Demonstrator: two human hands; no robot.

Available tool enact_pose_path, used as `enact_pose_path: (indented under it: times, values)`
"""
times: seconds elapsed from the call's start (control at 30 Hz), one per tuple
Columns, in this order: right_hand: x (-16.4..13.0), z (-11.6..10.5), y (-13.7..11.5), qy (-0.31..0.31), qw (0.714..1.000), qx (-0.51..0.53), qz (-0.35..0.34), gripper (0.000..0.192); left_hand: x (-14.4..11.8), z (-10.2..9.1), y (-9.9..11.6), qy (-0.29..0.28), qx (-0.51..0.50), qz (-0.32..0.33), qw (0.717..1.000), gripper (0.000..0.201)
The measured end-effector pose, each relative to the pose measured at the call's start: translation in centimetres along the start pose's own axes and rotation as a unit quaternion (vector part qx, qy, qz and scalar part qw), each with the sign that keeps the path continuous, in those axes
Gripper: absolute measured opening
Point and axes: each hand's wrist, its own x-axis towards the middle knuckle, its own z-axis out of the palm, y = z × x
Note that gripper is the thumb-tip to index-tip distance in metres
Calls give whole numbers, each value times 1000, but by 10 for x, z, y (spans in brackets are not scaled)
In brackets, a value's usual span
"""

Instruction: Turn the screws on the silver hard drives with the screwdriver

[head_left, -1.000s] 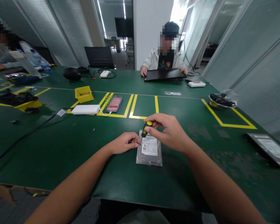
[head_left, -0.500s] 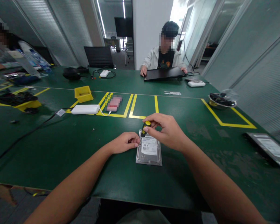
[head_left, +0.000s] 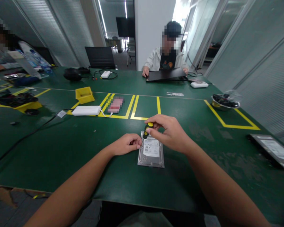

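Observation:
A hard drive (head_left: 151,152) with a white label lies flat on the green table (head_left: 118,176) in front of me. My right hand (head_left: 168,130) grips a short black-and-yellow screwdriver (head_left: 147,130) by its handle. The screwdriver leans over the drive's upper left part, tip down; its tip is too small to make out. At the drive's left edge rests my left hand (head_left: 127,144), fingers curled and pressed together close to the screwdriver's tip. Whatever those fingers pinch, if anything, is hidden.
Another drive (head_left: 274,149) lies at the right. Beyond are a metal bowl (head_left: 226,102), a white power strip (head_left: 86,110), a phone (head_left: 115,104) and a yellow bin (head_left: 84,95). Across the table a person holds a dark panel (head_left: 165,75). A black cable (head_left: 30,137) crosses the left side.
My hands, the screwdriver and the drive stay almost in place. Across the table, the dark panel in the person's hands has tilted slightly.

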Motion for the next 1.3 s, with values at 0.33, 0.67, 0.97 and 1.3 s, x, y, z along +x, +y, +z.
enact_pose_path:
  times: [0.33, 0.67, 0.97, 1.3]
  values:
    - [-3, -8, -9, -40, 999, 18, -7, 24, -1, 0, -1, 3, 15, 4, 1000, 12]
    - [-3, 1, -13, -35, 999, 24, 0, 18, -1, 1, -4, 21, 42, 14, 999, 11]
    - [-2, -1, -13, -29, 998, 34, -43, 21, -1, -1, -3, 9, 53, 11, 998, 13]
    - [-2, 2, -16, -17, 998, 37, -43, 23, -1, 0, -3, 12, 53, 12, 998, 12]
